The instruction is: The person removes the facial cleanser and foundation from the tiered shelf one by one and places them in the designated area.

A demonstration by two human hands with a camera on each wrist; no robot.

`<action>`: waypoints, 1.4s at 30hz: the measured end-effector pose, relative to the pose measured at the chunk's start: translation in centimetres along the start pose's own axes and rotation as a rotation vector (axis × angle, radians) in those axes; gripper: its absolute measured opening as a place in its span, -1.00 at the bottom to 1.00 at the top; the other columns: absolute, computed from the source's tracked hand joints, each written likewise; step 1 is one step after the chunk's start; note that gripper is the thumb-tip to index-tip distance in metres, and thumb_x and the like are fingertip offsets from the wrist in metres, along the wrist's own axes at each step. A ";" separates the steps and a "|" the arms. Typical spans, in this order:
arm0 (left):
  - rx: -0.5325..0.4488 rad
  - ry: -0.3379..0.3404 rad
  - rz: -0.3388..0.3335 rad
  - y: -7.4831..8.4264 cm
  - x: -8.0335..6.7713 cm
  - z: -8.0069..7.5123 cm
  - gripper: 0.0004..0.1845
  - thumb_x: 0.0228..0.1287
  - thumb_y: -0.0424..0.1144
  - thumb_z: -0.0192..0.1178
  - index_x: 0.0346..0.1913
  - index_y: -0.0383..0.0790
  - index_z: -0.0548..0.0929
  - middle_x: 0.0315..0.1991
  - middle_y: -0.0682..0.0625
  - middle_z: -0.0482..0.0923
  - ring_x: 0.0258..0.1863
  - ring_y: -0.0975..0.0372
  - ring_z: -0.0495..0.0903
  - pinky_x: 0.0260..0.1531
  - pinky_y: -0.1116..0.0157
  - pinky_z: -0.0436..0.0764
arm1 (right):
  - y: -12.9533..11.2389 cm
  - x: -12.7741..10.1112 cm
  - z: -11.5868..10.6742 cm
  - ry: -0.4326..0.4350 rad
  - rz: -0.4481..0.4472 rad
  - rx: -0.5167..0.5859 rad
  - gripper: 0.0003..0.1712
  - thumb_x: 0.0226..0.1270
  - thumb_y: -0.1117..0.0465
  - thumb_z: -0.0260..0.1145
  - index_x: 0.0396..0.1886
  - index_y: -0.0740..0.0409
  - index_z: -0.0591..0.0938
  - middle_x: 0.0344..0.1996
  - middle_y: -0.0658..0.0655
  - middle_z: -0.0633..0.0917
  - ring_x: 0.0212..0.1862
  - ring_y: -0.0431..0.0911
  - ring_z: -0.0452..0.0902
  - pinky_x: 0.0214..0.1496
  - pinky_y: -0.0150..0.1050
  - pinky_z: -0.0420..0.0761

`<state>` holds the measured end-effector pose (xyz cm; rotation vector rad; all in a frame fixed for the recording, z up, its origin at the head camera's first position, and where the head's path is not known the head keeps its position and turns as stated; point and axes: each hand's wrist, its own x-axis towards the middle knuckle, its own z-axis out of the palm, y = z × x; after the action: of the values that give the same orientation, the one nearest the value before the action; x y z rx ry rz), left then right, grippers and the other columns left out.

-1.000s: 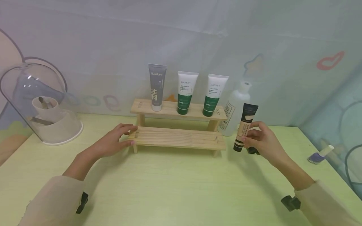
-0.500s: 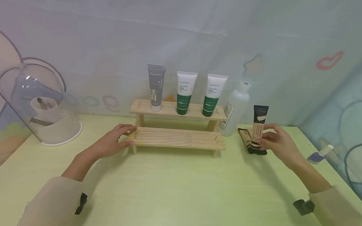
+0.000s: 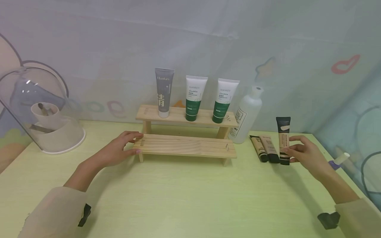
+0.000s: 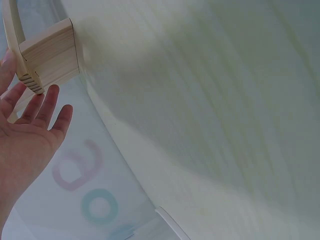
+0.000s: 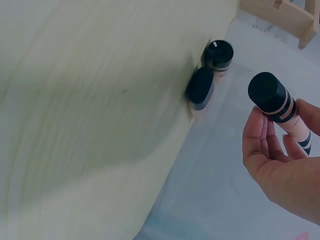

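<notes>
Table point(image 3: 184, 198): pale green top filling the lower half of the head view; nothing on it has shifted apart from the tube at the right.
Wooden rack point(image 3: 186, 145): two-step stand at centre frame, in the same place as a second ago; a grey tube point(image 3: 163, 92) and two green-and-white tubes point(image 3: 194, 98) point(image 3: 225, 100) stand on its upper step, the lower step is bare.
Clear bottle point(image 3: 248, 114): upright just right of the rack, unmoved.
Left hand point(image 3: 119, 150): rests at the left end of the rack's lower step, fingers laid loosely around the board end point(image 4: 47, 55), much as before; it seems only to be steadying the rack.
Right hand point(image 3: 306, 155): has travelled from beside the rack toward the right edge of the frame, fingers and thumb pinching the beige tube.
Beige tube point(image 3: 284, 140): upright, black cap down, now at right of centre, just beside two matching tubes point(image 3: 265, 148) lying flat; in the wrist view its cap point(image 5: 267, 92) is clear of the table.
Meaning: the tube is carried away from the rack and looks close to being set with its two mates.
Nail polish point(image 3: 339, 160): small bottle at the far right, partly hidden behind the right wrist.
</notes>
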<state>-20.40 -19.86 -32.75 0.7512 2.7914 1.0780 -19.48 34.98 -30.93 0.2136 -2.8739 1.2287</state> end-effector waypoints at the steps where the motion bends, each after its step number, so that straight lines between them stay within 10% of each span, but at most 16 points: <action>1: 0.002 0.000 0.001 0.0 0.0 0.0 -0.43 0.28 -0.23 0.13 0.28 -0.39 0.25 0.22 -0.35 0.13 0.11 -0.17 0.28 0.01 -0.21 0.24 | 0.3 0.0 -0.1 -0.002 0.007 0.004 -0.43 0.39 0.14 0.09 0.21 0.42 0.16 -0.20 0.34 0.61 -0.34 -0.26 0.57 -0.31 -0.34 0.58; 7: -0.001 0.004 0.001 -0.1 -0.1 0.1 -0.42 0.28 -0.22 0.13 0.28 -0.38 0.24 0.20 -0.35 0.15 0.12 -0.17 0.28 0.00 -0.22 0.24 | 1.8 0.1 -0.6 -0.030 0.040 0.078 -0.44 0.39 0.16 0.09 0.18 0.43 0.14 -0.30 0.03 0.60 -0.35 -0.26 0.52 -0.32 -0.30 0.59; 42: -0.021 -0.002 -0.005 0.0 -0.1 0.0 -0.41 0.30 -0.21 0.11 0.30 -0.39 0.21 0.21 -0.35 0.13 0.13 -0.17 0.27 -0.01 -0.23 0.25 | 5.7 2.2 0.0 -0.145 0.295 0.093 -0.28 0.35 0.06 0.14 0.23 0.49 0.09 -0.24 0.19 0.53 -0.45 -0.12 0.42 -0.40 -0.18 0.59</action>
<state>-20.32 -19.92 -32.76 0.7416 2.7748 1.1033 -22.42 38.59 -34.94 -0.1337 -3.0589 1.4492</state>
